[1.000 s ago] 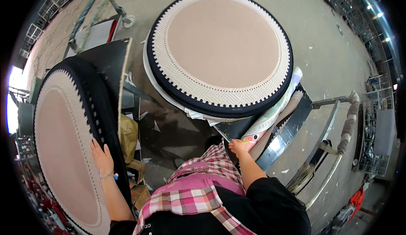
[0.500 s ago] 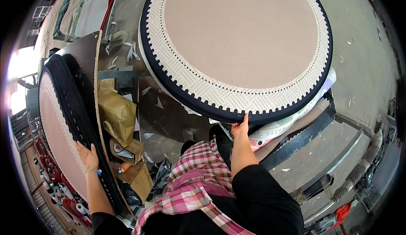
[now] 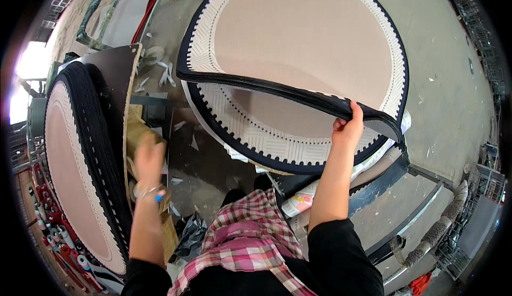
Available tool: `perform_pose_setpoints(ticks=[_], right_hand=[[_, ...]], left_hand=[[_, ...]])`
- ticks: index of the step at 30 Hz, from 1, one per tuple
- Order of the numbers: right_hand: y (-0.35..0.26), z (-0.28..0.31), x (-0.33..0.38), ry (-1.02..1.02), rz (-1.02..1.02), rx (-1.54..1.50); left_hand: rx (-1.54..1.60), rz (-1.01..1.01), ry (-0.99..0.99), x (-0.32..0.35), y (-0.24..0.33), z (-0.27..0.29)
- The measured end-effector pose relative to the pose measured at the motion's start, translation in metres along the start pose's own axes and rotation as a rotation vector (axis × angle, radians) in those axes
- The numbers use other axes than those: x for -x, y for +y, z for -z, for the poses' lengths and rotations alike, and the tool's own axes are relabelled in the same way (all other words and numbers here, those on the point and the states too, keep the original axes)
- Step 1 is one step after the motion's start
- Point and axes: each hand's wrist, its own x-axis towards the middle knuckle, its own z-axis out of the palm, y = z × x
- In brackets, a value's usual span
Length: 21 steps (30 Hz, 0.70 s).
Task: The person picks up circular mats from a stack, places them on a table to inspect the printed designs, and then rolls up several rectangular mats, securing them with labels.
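Round mats with beige middles, patterned cream borders and dark edges lie piled in front of me. My right hand [image 3: 348, 127] grips the near rim of the upper mats [image 3: 304, 35], several layers thick, and holds it raised and bent back. Below, the lower mat [image 3: 288, 131] shows its cream border and beige middle. My left hand [image 3: 150, 160] is smeared by motion in front of a gold-coloured bag [image 3: 136, 128]; its fingers cannot be made out. Left of it, another stack of similar mats [image 3: 74, 173] stands on edge.
A dark board [image 3: 114, 75] stands upright behind the left stack. Rolled material [image 3: 298, 204] lies under the pile's near right side. A black plastic bag [image 3: 189, 237] and paper scraps are on the floor. A metal frame [image 3: 421, 208] runs along the right.
My right hand has moved up and right, lifting the upper mats' near rim and uncovering the mat below. My left hand has left the standing stack and moved up and right.
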Motion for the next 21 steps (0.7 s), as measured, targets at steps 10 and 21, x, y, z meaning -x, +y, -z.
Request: perform_pose_setpoints(ticks=[10,21], right_hand=[[0.076,0.113,0.089,0.058,-0.141,0.328],[0.007,0.168,0.218,-0.852,-0.500,0.552]], left_hand=[[0.992,0.852,-0.182,-0.088,0.080,-0.169],[0.572,-0.397,-0.352,0.018,0.224,0.058]])
